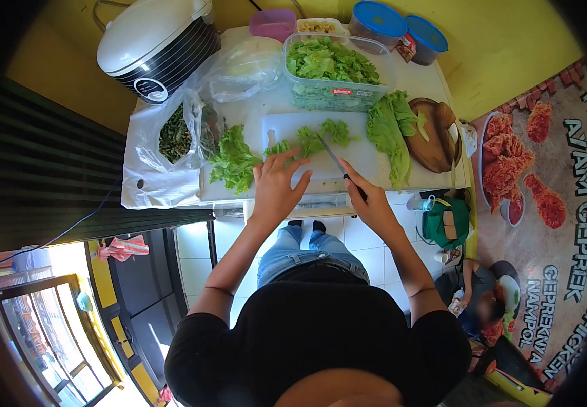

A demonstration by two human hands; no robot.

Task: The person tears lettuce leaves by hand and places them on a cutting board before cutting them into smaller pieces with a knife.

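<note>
In the head view my right hand (pixel 373 203) grips a knife (pixel 331 152) by its black handle. Its blade points up and left over the white cutting board (pixel 358 163), its tip by some cut lettuce pieces (pixel 335 131). Over the board's lower left part is my left hand (pixel 278 186), fingers spread, with nothing held in it. Those fingertips are close to the lettuce bits on the board. Left of that hand lies a leafy bunch of lettuce (pixel 234 161). Long lettuce leaves (pixel 388 132) rest along the board's right side.
Behind the board stands a clear plastic tub (pixel 337 95) of lettuce. A brown wooden plate (pixel 429 146) lies at right, a plastic bag of dark greens (pixel 174 134) at left. A rice cooker (pixel 154 51) and blue-lidded containers (pixel 378 20) are farther back. A person (pixel 480 305) sits low at right.
</note>
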